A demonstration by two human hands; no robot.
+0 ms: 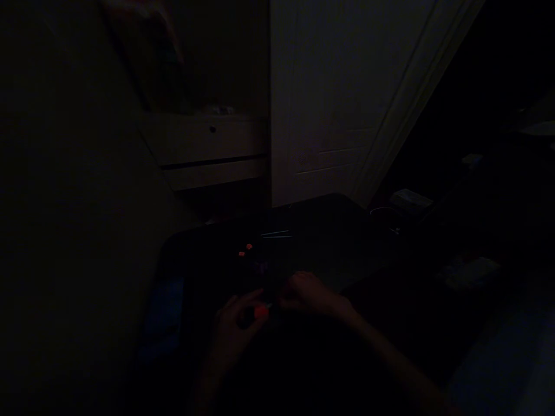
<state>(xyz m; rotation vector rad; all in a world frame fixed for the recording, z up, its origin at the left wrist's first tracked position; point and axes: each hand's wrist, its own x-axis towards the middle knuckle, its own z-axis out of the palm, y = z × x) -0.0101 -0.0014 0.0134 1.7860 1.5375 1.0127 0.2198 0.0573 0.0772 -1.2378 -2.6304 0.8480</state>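
In the dim head view, my left hand (232,326) pinches a small bright red-orange piece (261,311) between thumb and fingers, low over the dark tabletop. Just to its right, my right hand (303,292) is closed, its fingers curled toward the red-orange piece. A small pale tip (269,305) shows between the two hands; what the right fingers hold is too dark to make out. Farther off on the table lie two small orange pieces (248,247) and a pair of thin metal rods (276,234), perhaps tweezers. Between them and my hands is a faint purplish object (261,267).
A dark bluish flat rectangle (162,315) lies at the table's left side. Behind the dark table (329,216) stand a drawer unit (203,144) and a pale door (329,104). A whitish box (410,199) and a cable (381,209) are beyond the right edge.
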